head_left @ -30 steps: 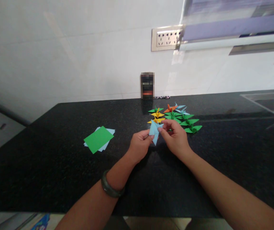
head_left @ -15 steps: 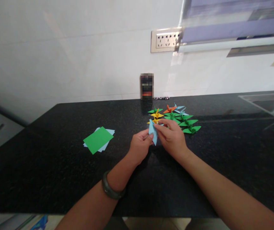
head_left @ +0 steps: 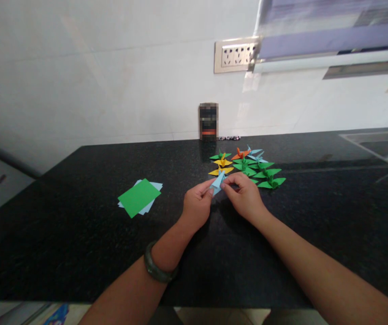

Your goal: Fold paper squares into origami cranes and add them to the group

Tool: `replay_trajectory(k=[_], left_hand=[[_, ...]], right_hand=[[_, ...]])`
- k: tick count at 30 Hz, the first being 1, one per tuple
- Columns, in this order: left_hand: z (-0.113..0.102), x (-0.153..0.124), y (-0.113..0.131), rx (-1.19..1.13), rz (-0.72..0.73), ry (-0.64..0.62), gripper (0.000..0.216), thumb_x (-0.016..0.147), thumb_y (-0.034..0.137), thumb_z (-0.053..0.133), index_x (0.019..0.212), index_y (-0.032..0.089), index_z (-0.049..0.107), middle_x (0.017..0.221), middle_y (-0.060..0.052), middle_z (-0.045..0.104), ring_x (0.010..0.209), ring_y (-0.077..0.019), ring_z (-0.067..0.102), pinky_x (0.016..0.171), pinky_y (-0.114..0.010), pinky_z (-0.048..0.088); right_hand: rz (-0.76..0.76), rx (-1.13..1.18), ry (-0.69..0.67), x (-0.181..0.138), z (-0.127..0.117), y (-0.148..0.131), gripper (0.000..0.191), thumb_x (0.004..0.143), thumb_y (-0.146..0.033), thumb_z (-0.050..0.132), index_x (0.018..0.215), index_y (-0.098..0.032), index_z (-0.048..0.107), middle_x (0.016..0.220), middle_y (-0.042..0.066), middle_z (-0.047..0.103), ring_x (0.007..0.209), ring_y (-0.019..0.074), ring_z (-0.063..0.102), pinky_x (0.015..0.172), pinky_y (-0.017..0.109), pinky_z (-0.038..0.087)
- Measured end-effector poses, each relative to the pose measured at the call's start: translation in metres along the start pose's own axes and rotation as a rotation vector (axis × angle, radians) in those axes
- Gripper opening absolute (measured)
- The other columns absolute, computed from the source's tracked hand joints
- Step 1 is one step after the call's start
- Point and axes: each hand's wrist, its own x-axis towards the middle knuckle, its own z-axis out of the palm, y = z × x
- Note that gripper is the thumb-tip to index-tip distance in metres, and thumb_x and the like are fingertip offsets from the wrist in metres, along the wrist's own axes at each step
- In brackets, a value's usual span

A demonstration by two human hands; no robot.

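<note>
A small, partly folded light blue paper piece (head_left: 217, 183) is pinched between both hands over the black stone counter (head_left: 78, 234). My left hand (head_left: 197, 205) grips its left end with thumb and fingers closed. My right hand (head_left: 244, 194) pinches its right end. Just behind the hands lies a cluster of several finished paper cranes (head_left: 248, 166) in green, yellow, orange and light blue.
A stack of flat paper squares (head_left: 139, 197), green on top of light blue, lies to the left on the counter. A dark box (head_left: 208, 121) stands against the white wall. A socket strip (head_left: 236, 55) is on the wall; a sink edge (head_left: 376, 140) is at far right.
The blue paper stood upright and wider between the hands; now it is folded smaller and tilted low between the fingertips. Both hands stayed in about the same place.
</note>
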Motion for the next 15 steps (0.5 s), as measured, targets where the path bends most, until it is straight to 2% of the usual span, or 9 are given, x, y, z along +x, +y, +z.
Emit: replay_trajectory(k=[3, 6, 11, 13, 15], left_hand=[[0.000, 0.000, 0.002, 0.003, 0.000, 0.013, 0.029, 0.073, 0.018, 0.058, 0.100, 0.018, 0.067, 0.098, -0.005, 0.069, 0.087, -0.0185, 0.062, 0.082, -0.030, 0.046], [0.002, 0.001, 0.003, -0.126, -0.095, 0.044, 0.031, 0.071, 0.018, 0.059, 0.101, 0.016, 0.066, 0.090, -0.006, 0.070, 0.080, -0.0174, 0.063, 0.077, -0.031, 0.047], [0.004, 0.002, 0.002, -0.306, -0.214, 0.071, 0.028, 0.067, 0.020, 0.063, 0.093, 0.013, 0.065, 0.075, -0.004, 0.068, 0.062, -0.0113, 0.059, 0.064, -0.026, 0.046], [0.004, 0.001, 0.003, -0.327, -0.216, 0.049, 0.026, 0.064, 0.021, 0.066, 0.089, 0.012, 0.066, 0.070, -0.003, 0.066, 0.059, -0.0098, 0.056, 0.060, -0.023, 0.044], [0.004, -0.001, 0.005, -0.344, -0.228, 0.001, 0.026, 0.063, 0.022, 0.068, 0.087, 0.012, 0.066, 0.068, -0.003, 0.065, 0.059, -0.0097, 0.055, 0.060, -0.023, 0.042]], right_hand=[[0.026, 0.039, -0.041, 0.000, 0.000, 0.004, 0.005, 0.073, -0.019, 0.058, 0.068, -0.019, 0.059, 0.071, 0.002, 0.058, 0.070, 0.0158, 0.054, 0.068, 0.031, 0.044], [0.079, 0.174, -0.072, 0.001, -0.002, 0.007, 0.005, 0.075, -0.022, 0.058, 0.073, -0.019, 0.060, 0.070, 0.001, 0.057, 0.066, 0.0144, 0.053, 0.065, 0.030, 0.045], [-0.078, 0.237, -0.091, 0.001, -0.008, -0.002, 0.003, 0.075, -0.021, 0.058, 0.077, -0.021, 0.059, 0.081, 0.003, 0.056, 0.078, 0.0160, 0.054, 0.061, 0.028, 0.046], [-0.098, 0.198, -0.136, 0.000, -0.009, -0.006, 0.005, 0.075, -0.020, 0.058, 0.079, -0.021, 0.061, 0.084, 0.004, 0.057, 0.080, 0.0166, 0.054, 0.058, 0.026, 0.046], [-0.105, 0.169, -0.141, 0.001, -0.010, -0.007, 0.006, 0.076, -0.018, 0.058, 0.078, -0.021, 0.063, 0.082, 0.004, 0.057, 0.079, 0.0163, 0.054, 0.062, 0.028, 0.046]])
